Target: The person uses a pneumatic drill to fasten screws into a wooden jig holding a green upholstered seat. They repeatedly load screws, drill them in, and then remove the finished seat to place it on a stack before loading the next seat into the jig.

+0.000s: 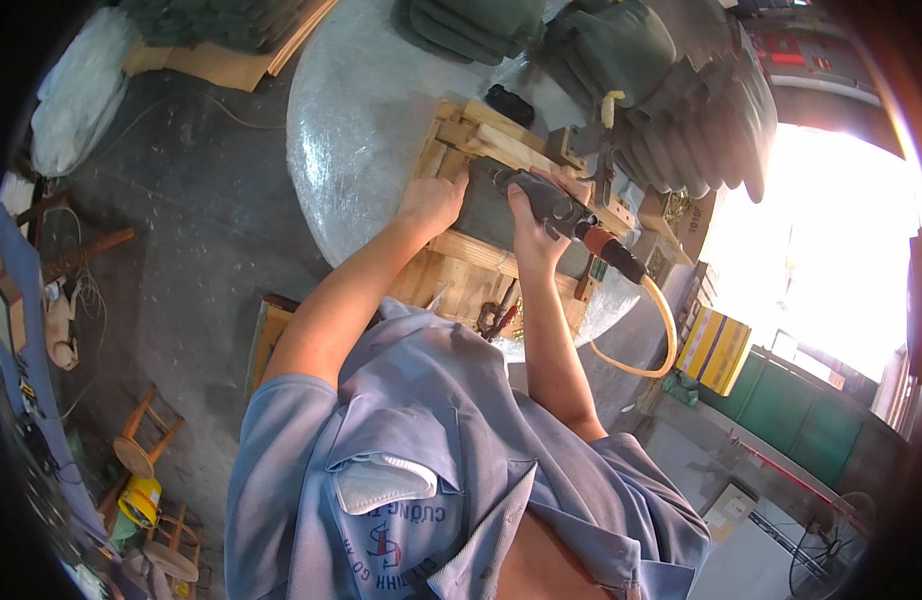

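Observation:
My right hand (538,222) is closed around a dark grey pneumatic driver (556,203) with an orange ring and a yellow air hose (669,318). The driver's front end points left, toward my left hand (436,203). Those left fingers are curled together at the edge of a dark grey-green panel (478,219); anything pinched in them is too small to make out. This panel lies within a pale wooden jig (478,255) on a round table wrapped in shiny film (326,165). Where the driver's tip meets the work cannot be made out.
Stacks of curved dark panels (696,130) stand along the table's far and right sides. A small black object (509,104) lies beyond the jig. Red-handled pliers (496,322) rest at the jig's near side. On the floor at left are wooden stools (136,452) and a yellow container (139,500).

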{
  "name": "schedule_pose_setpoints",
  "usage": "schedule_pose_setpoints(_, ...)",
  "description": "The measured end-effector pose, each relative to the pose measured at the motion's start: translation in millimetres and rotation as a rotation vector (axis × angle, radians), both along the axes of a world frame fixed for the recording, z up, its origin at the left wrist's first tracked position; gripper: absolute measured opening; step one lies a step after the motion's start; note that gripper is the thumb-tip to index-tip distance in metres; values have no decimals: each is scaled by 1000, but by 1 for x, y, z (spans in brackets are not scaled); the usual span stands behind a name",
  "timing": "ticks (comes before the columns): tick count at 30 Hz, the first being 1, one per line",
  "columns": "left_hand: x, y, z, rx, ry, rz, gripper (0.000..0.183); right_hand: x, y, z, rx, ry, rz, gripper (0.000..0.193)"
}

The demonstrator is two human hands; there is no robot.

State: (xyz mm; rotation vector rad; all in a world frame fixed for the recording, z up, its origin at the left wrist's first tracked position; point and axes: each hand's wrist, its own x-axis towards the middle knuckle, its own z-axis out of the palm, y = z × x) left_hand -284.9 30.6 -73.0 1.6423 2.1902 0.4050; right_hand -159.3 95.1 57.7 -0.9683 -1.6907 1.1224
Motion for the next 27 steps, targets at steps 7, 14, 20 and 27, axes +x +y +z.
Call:
schedule_pose_setpoints(7,0,-2,0,55,-9,21,47,6,3,-3,62,-56,5,57)
schedule_pose_setpoints(14,1,-7,-2,121,-41,33,38,3,2,-2,29,-20,10,52)
schedule_pose_setpoints(20,-1,-10,1,164,-80,60,30,4,-4,9,55,-45,-4,54)
schedule_pose_setpoints(27,-5,-14,19,412,-893,504,43,26,-22,44,-64,104,-73,59)
